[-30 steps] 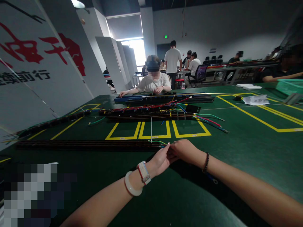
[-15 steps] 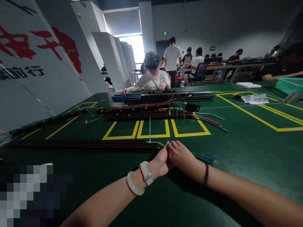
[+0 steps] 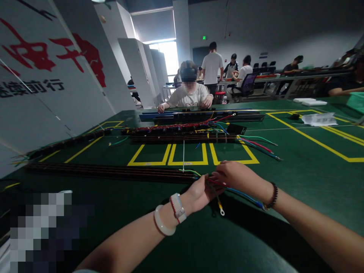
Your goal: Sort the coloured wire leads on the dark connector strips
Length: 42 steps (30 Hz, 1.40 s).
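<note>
A long dark wire harness (image 3: 113, 171) lies across the near part of the table, its right end reaching my hands. My left hand (image 3: 200, 192) is closed around the wires at that end, palm turned up. Close against it, my right hand (image 3: 240, 177) has its fingers bent onto the same wires, fingertips partly hidden. A red wire (image 3: 217, 182) and a blue wire (image 3: 245, 196) run out to the right below my right hand. From between the hands hangs a yellow-green wire with a ring terminal (image 3: 222, 212). A white cable tie (image 3: 183, 155) sticks up from the harness.
Another wire harness (image 3: 182, 138) with loose coloured ends lies farther back on the green table (image 3: 298, 189). Yellow tape frames (image 3: 187, 163) mark the surface. Across the table sits a person (image 3: 184, 94) by long dark rails (image 3: 159, 115). A crumpled clear bag (image 3: 320, 119) lies at right.
My right hand has moved right and opened a gap from the left hand. Red, blue and yellow-green wires now show between and below the hands. The view has shifted slightly left.
</note>
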Tool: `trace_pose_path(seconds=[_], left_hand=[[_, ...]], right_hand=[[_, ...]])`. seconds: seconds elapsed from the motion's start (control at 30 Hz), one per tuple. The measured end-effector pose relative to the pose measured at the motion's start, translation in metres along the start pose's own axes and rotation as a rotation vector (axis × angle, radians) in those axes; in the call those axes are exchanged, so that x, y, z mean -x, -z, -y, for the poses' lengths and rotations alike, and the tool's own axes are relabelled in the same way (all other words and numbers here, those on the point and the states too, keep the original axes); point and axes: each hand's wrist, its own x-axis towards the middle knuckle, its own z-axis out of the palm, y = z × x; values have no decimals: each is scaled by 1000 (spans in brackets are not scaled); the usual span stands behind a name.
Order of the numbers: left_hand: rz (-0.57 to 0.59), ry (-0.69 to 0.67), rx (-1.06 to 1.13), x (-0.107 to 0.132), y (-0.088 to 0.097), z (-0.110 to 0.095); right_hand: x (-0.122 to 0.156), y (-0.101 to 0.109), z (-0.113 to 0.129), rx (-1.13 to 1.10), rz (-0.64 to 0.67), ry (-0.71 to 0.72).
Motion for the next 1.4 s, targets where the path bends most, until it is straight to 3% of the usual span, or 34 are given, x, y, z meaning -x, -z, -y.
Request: trace_pose_path(seconds=[0.1, 0.23, 0.37, 0.53, 0.67, 0.83, 0.93, 1.0, 1.23, 1.4], left_hand=[[47, 48, 1, 1, 1, -2], [70, 66, -9, 8, -4, -6], [72, 33, -26, 12, -7, -7], [207, 22, -90, 5, 0, -5], [216, 39, -132, 1, 4, -4], [181, 52, -124, 1, 3, -6], [155, 53, -107, 0, 3, -5], [122, 37, -99, 0, 4, -3], [22, -91, -90, 11, -3, 5], [-51, -67, -39, 12, -8, 5]], right_hand=[[-3, -1, -11, -76, 182, -111], [-8, -10, -26, -458, 459, -83], [-9, -16, -30, -755, 552, -26], [-8, -33, -25, -1269, 723, -15], [-8, -46, -24, -1499, 735, -19], [-8, -52, -25, -1604, 677, -87], [-9, -50, -24, -1479, 628, -111], [-9, -46, -21, -1271, 551, -71], [0, -30, 0, -466, 97, -3], [5, -28, 11, -49, 22, 10]])
